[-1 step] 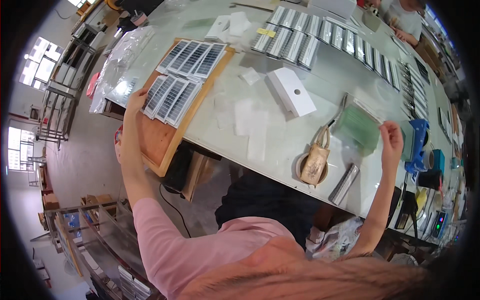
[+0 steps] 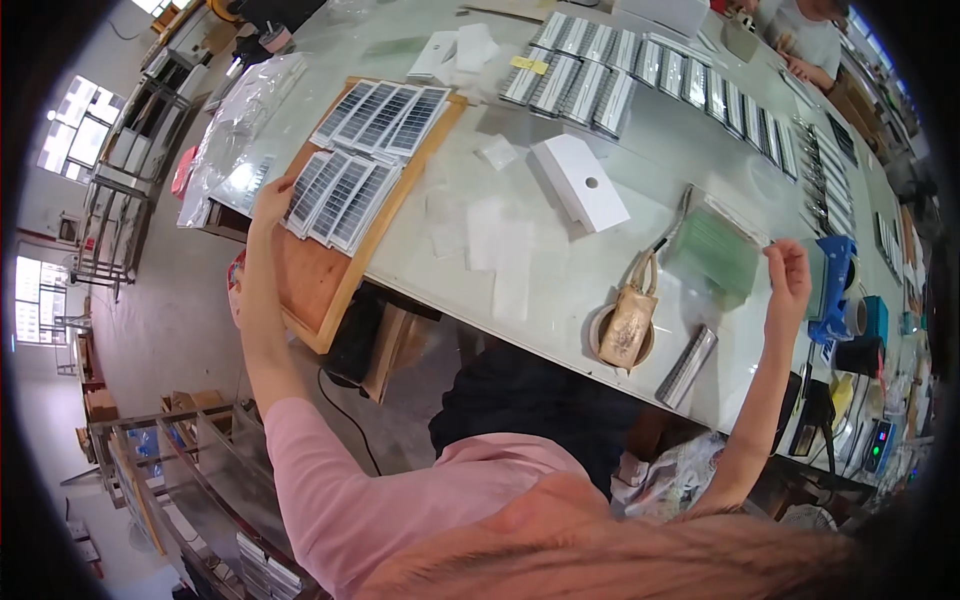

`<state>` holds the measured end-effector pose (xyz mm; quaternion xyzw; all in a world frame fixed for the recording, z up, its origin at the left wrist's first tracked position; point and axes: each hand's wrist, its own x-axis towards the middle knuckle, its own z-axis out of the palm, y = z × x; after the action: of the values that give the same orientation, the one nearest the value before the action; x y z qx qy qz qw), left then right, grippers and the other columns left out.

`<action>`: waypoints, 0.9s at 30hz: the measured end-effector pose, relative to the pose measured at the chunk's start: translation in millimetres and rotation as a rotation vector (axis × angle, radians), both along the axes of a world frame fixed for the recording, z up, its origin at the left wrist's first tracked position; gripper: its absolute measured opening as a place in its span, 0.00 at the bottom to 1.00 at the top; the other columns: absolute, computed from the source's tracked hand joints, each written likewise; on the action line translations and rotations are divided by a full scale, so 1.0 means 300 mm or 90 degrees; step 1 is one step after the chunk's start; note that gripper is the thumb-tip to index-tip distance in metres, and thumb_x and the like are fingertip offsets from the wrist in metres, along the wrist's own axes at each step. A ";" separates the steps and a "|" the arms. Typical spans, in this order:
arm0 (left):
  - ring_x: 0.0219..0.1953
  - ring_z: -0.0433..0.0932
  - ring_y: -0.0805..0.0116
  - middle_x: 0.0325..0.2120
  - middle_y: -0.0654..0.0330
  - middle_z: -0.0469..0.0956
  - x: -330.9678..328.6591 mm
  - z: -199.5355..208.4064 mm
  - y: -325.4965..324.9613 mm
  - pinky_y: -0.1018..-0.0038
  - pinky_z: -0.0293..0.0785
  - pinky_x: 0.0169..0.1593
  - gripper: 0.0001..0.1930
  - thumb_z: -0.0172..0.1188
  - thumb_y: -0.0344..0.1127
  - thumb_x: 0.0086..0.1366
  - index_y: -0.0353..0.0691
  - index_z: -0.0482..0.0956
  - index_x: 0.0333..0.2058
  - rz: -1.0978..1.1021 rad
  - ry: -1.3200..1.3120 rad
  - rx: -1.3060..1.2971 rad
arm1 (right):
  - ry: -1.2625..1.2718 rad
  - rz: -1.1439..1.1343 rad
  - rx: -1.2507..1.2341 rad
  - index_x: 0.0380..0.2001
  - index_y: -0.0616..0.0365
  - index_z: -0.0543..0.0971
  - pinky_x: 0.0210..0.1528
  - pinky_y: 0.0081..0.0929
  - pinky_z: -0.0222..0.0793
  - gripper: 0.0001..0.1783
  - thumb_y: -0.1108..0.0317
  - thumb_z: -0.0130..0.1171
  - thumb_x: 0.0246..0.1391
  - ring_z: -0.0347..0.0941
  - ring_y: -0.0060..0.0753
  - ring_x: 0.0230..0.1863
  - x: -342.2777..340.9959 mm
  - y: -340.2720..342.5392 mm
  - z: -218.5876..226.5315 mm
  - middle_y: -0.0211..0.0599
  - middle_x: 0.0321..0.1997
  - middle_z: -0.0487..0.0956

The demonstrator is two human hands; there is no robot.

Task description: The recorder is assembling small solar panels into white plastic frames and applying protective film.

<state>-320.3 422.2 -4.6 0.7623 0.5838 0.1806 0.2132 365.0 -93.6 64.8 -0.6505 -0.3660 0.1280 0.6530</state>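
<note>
My left hand reaches to the left side of a wooden tray. Its bent fingertips touch the edge of the nearer group of dark, white-edged striped strips, and what they pinch is hidden. A farther group of like strips lies in the same tray. On the right, my right hand is raised with fingers drawn together beside a stack of clear greenish sheets. Anything between those fingertips is too small to make out.
A gold pouch rests on a round holder near the front edge, beside a striped bar. A white box and thin white sheets lie mid-table. Rows of strips stand farther back; another person sits beyond.
My right hand has shifted very slightly to the right, away from the greenish sheets. My left hand stays at the tray.
</note>
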 end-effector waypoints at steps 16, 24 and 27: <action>0.42 0.78 0.59 0.32 0.61 0.82 1.157 0.076 -0.794 0.57 0.61 0.59 0.11 0.67 0.38 0.56 0.44 0.83 0.38 -0.483 -0.041 0.140 | -0.220 0.062 -0.272 0.53 0.56 0.71 0.43 0.26 0.64 0.34 0.64 0.73 0.42 0.71 0.26 0.38 -0.480 -0.024 -0.154 0.32 0.36 0.79; 0.25 0.80 0.73 0.27 0.60 0.81 1.124 0.281 -1.134 0.75 0.75 0.32 0.04 0.56 0.26 0.67 0.39 0.75 0.40 -0.374 -0.393 -0.145 | -0.336 -0.020 -0.315 0.48 0.52 0.79 0.61 0.40 0.55 0.32 0.56 0.75 0.36 0.61 0.47 0.53 -0.492 -0.031 -0.081 0.40 0.52 0.71; 0.24 0.80 0.77 0.26 0.58 0.80 1.142 0.266 -1.305 0.80 0.76 0.28 0.08 0.52 0.27 0.71 0.37 0.69 0.48 -0.328 -0.532 -0.353 | -0.076 0.236 -0.184 0.38 0.55 0.81 0.62 0.36 0.54 0.17 0.63 0.71 0.43 0.64 0.39 0.53 -0.516 -0.056 -0.018 0.38 0.50 0.73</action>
<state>22.3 30.6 75.3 0.6593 0.2704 0.2488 0.6560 210.2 -110.5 59.4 -0.6652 -0.4951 0.2577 0.4959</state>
